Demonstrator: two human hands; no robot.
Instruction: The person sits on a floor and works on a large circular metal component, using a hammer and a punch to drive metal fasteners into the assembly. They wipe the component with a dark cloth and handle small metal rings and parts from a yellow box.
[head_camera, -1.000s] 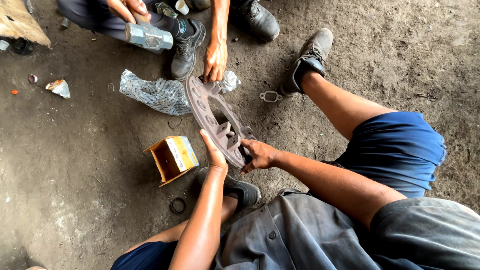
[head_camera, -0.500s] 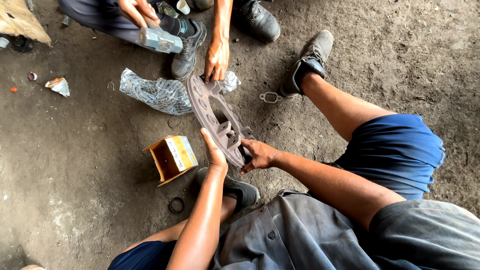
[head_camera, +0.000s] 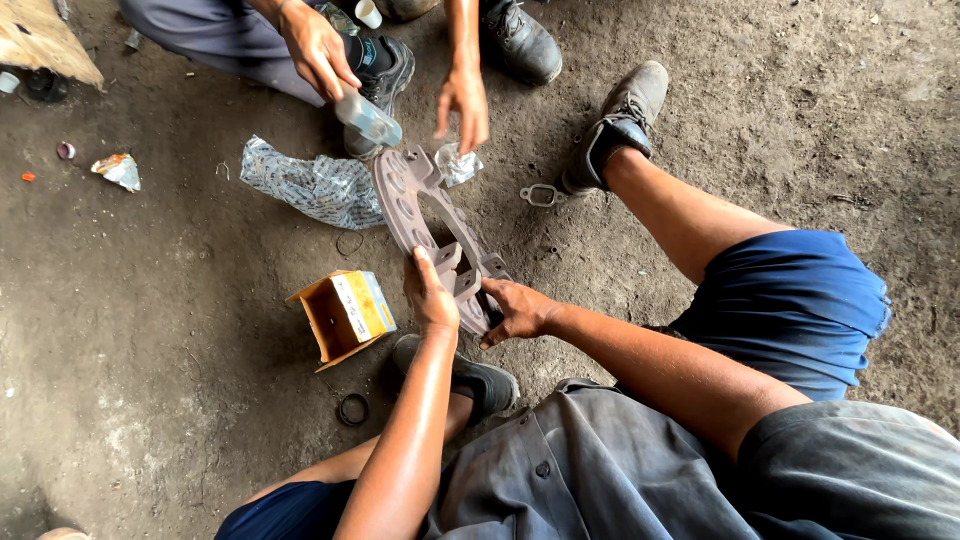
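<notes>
The two of them are steadying a rusty ring-shaped metal plate on edge on the dirt floor, between the seated person's feet. The left hand is closed over its near rim, thumb up; the right hand pinches the same end from the right. At the far end, a co-worker's hand tips a small clear bottle toward the plate, so holding it firm seems called for. An open yellow carton lies just left.
</notes>
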